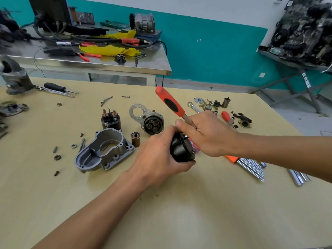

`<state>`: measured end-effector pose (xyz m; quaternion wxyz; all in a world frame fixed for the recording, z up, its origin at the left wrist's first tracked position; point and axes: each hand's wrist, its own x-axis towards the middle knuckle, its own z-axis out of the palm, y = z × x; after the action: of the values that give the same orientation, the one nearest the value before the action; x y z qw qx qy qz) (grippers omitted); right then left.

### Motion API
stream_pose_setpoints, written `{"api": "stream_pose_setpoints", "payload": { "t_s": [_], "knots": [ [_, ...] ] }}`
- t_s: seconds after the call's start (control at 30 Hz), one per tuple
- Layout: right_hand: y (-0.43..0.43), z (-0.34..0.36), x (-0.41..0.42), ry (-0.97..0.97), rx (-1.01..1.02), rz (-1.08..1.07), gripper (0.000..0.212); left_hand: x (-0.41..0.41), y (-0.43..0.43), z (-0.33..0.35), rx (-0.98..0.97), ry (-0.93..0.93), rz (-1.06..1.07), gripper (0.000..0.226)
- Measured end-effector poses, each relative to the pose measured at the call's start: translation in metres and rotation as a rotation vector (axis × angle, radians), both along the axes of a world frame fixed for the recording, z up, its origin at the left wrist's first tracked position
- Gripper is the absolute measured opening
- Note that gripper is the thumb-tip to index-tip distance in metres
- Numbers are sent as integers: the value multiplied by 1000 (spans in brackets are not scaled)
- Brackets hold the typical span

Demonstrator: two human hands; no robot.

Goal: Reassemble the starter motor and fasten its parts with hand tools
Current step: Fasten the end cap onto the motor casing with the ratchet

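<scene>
- Near the middle of the counter, gripping the black motor body in the left hand, with fingers curled round its barrel.
- Clamping the right hand on the steel shank of the red-handled driver, tilting its handle toward the far edge and hiding the tip behind the fingers.
- Seemingly fastening the end cap of the motor body; impossible to tell which fastener.
- Leaving the gear housing, solenoid and aluminium nose casting apart from it, lying to the left and not yet joined.
- Next, probably calling for holding the tool square on the fastener, bracing the body against twisting, then mating it to the gear housing.
</scene>
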<state>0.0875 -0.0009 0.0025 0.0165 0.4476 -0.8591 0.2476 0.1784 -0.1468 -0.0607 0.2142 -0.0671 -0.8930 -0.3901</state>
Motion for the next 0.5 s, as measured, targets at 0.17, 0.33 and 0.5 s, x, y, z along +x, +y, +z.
{"api": "stream_pose_setpoints", "payload": {
  "t_s": [0.17,0.33,0.5],
  "knots": [
    [4,12,-11,565,216,199,49,-2,1,4,-29,-5,-33,52],
    [19,1,-31,719,54,530,41,-7,7,4,-83,-78,-85,48],
    [19,-14,-32,725,-143,485,39,-9,8,5,-86,-22,-70,36]
  ]
}}
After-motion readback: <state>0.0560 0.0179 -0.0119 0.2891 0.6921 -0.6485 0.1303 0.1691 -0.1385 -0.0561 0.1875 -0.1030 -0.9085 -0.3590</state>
